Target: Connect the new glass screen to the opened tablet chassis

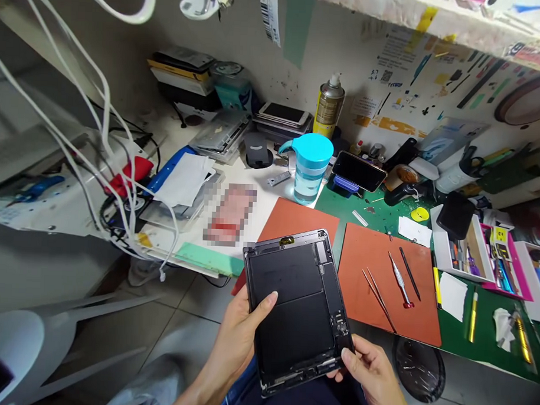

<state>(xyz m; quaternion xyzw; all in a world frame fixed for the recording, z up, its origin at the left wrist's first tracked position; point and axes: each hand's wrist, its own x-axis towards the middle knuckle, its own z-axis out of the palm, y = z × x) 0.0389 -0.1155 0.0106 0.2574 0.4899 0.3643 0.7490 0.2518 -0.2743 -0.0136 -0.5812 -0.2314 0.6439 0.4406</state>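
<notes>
An opened tablet [293, 309] is held over my lap at the bench's front edge, its black batteries and circuit board facing up. My left hand [243, 328] grips its left side, with the thumb lying over the battery. At the lower right corner, my right hand [364, 365] pinches the frame between thumb and fingers. To the right, tweezers [379, 301], a screwdriver [399, 278] and a thin black stick [410, 273] lie on a reddish-brown mat [349, 323].
A water jug with a blue lid [310, 174] stands behind the tablet, beside a propped phone [359, 171]. White cables [107, 120] hang at the left. Tool boxes [463, 256] line the right side. A spray can [329, 107] is near the wall.
</notes>
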